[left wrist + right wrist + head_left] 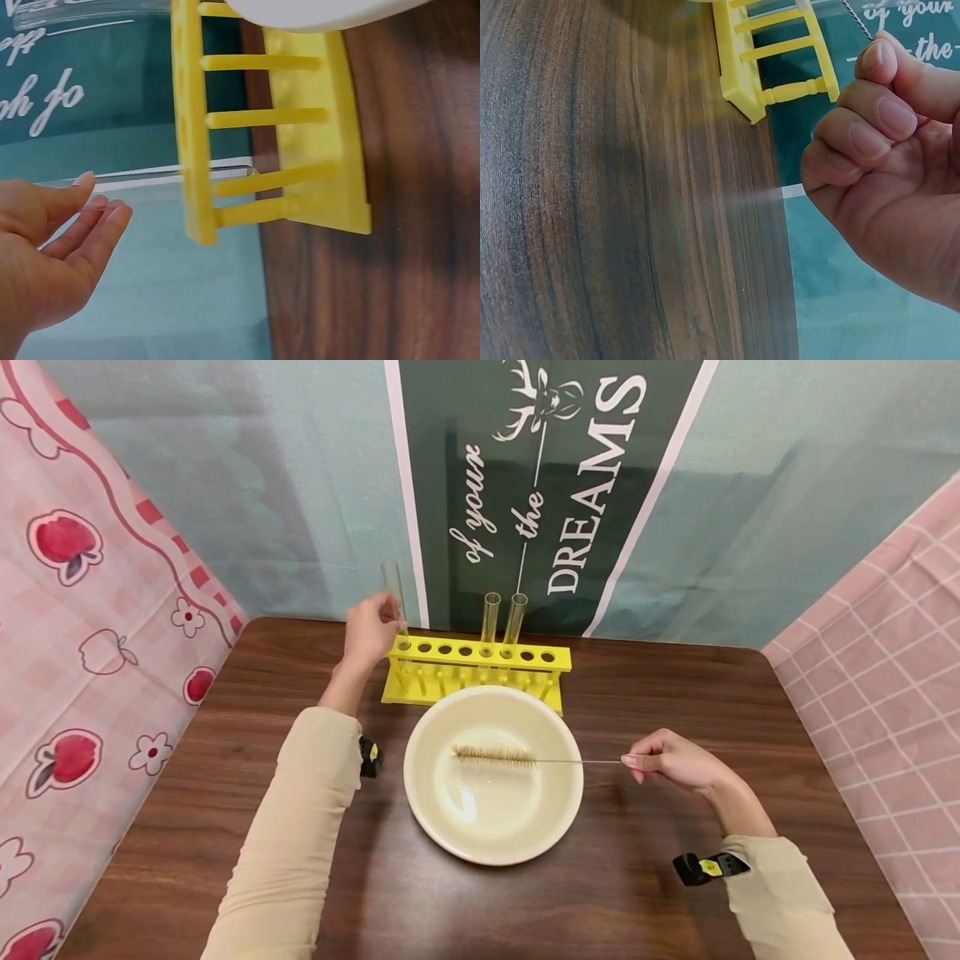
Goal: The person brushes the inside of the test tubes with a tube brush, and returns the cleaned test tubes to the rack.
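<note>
My left hand point(369, 628) pinches a clear glass test tube point(392, 580) at the left end of a yellow test tube rack point(480, 653). In the left wrist view, the tube's lower part passes through the rack's top plate, and the fingertips point(114, 216) are around the tube above it. Two more test tubes point(490, 620) stand upright near the rack's middle. With thumb and forefinger, my right hand point(678, 762) pinches the thin twisted wire handle of a test tube brush point(495, 755). The bristles lie over the inside of a cream basin point(420, 810).
The basin stands in front of the rack on a dark wood table point(637, 893) and overlaps its front edge from above. Behind the table hangs a blue-green cloth point(315, 527) with white lettering. Pink patterned cloths point(67, 652) flank both sides.
</note>
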Motion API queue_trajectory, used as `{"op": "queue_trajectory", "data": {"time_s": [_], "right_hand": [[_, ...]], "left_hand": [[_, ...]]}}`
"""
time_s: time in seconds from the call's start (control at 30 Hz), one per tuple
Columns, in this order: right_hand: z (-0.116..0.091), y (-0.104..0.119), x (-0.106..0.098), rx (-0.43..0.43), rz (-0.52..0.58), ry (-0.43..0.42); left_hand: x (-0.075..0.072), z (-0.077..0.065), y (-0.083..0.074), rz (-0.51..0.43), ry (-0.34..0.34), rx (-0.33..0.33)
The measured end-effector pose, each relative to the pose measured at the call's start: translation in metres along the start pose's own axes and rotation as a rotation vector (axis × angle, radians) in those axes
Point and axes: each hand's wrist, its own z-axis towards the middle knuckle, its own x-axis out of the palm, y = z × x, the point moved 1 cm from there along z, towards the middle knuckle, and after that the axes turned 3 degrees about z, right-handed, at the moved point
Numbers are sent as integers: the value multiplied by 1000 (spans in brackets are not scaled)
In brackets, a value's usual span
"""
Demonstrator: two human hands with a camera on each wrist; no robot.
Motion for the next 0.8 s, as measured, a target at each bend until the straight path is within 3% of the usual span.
{"op": "queue_trajectory", "data": {"time_s": [0.3,0.6,0.8], "right_hand": [[1,0,3,18,11,7],[0,0,3,27,-4,-13],[1,0,3,25,-2,-10]], "left_hand": [[12,-3,16,6,55,-66],[14,-6,16,15,86,-105],[10,-15,13,70,40,-147]]}}
